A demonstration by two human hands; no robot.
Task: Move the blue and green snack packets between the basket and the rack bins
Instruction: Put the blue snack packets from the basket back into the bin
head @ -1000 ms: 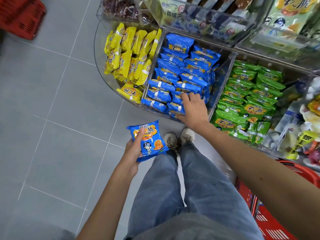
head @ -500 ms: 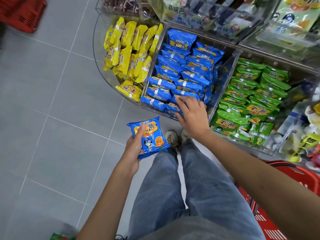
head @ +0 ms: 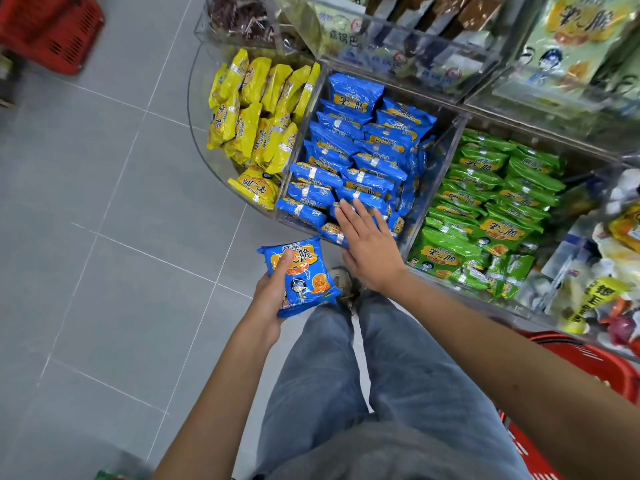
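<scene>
If loosely, left hand round packet

— What is lying left of the clear rack?
— Grey floor tiles are spreading out there, pale grout lines crossing them.
— And farther left?
— A red crate is sitting there.

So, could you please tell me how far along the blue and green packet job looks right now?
Looks done: the clear rack bins are packed with blue foil snack packets and green foil snack packets. In hand: the left hand grips one loose blue packet; the right hand is spread flat over the blue front row. Left: placing that packet, probably; the inside of the red plastic basket is hidden.
</scene>
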